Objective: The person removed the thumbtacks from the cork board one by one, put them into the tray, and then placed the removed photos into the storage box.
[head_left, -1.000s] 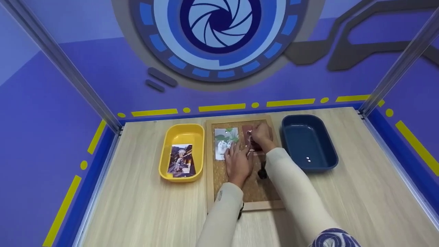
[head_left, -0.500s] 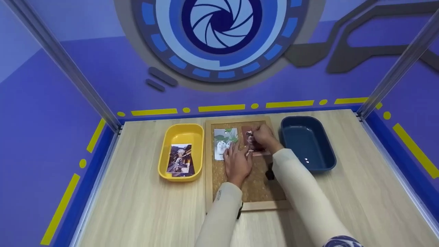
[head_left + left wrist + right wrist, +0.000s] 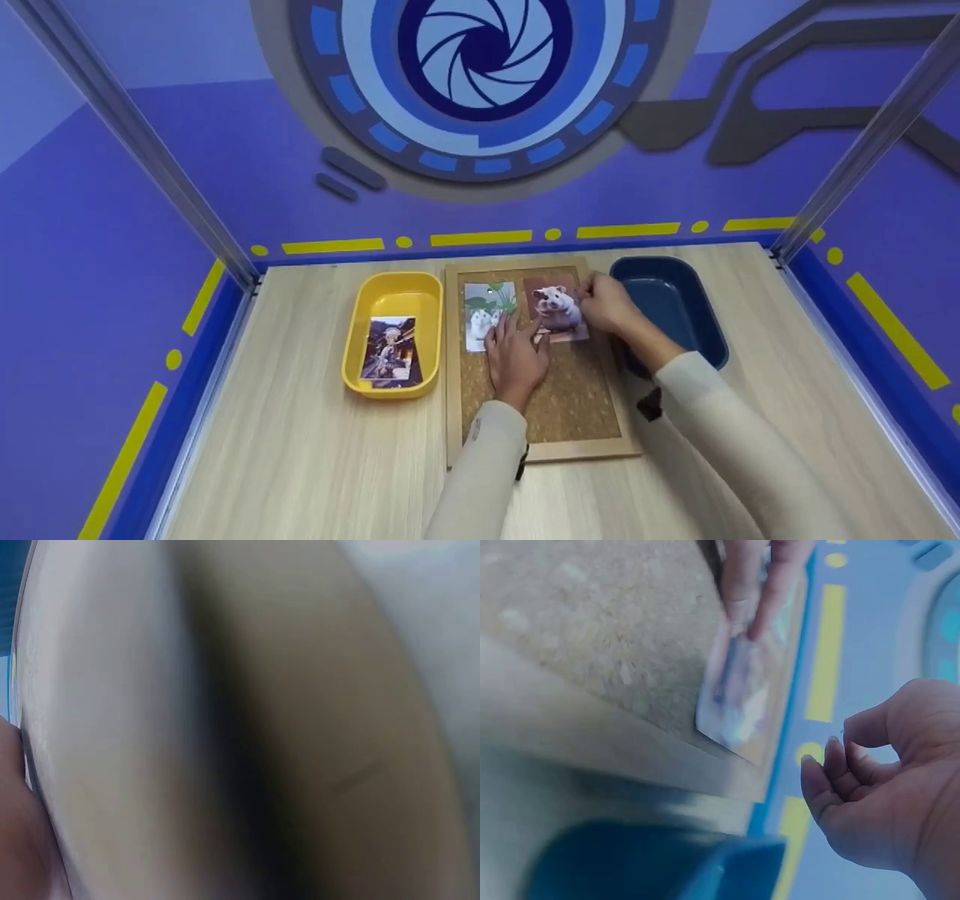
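A corkboard (image 3: 562, 405) with a wooden frame lies on the table. On its upper right is a photo of a brown-and-white hamster (image 3: 556, 301); on its upper left, a photo of white hamsters with green leaves (image 3: 487, 300), a small shiny pin near its top. My left hand (image 3: 517, 364) rests on the board with straight fingers, touching the lower edges of both photos. Just right of the hamster photo, my right hand (image 3: 609, 306) pinches a tiny pin (image 3: 841, 732), only its thin tip showing in the right wrist view. Blurred sleeve fills most of the left wrist view.
Left of the board stands a yellow tray (image 3: 356, 330) holding photos, the top one showing a person in a costume (image 3: 388, 349). A dark blue tray (image 3: 679, 304) stands to the right, partly behind my right hand. Walls enclose the table's back and sides.
My right hand has moved off the hamster photo to the right, toward the blue tray, uncovering the whole picture. My left hand has stayed in place on the board.
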Demonstrator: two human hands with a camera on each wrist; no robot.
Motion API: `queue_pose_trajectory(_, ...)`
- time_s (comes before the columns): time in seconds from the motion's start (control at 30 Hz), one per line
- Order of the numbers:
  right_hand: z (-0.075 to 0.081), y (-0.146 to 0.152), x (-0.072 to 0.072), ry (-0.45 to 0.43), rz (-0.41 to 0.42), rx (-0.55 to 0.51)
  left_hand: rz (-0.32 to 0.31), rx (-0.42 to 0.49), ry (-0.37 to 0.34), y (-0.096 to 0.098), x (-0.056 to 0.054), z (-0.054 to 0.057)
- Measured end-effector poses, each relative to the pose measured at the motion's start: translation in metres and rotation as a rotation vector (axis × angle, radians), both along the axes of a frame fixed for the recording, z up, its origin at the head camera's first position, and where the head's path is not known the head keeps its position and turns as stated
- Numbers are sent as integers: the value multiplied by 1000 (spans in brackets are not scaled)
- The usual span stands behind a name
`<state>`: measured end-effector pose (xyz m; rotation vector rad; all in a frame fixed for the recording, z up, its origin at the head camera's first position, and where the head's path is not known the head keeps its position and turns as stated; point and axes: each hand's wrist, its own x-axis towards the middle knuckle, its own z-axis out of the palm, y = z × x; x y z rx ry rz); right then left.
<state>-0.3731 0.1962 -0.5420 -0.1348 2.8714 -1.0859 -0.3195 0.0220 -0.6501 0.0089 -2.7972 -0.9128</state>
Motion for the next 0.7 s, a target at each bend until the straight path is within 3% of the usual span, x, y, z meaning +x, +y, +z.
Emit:
queue_pose_trajectory(0.27, 12, 47, 42, 168, 29, 73, -7, 51, -5, -1, 2, -2)
queue_pose_trajectory(0.53, 3, 100, 64, 89, 38, 164, -8, 80, 18, -4, 2, -1)
queue_pose_trajectory(0.7, -7, 120, 69, 3, 29, 226, -11, 67, 15, 0, 2, 2)
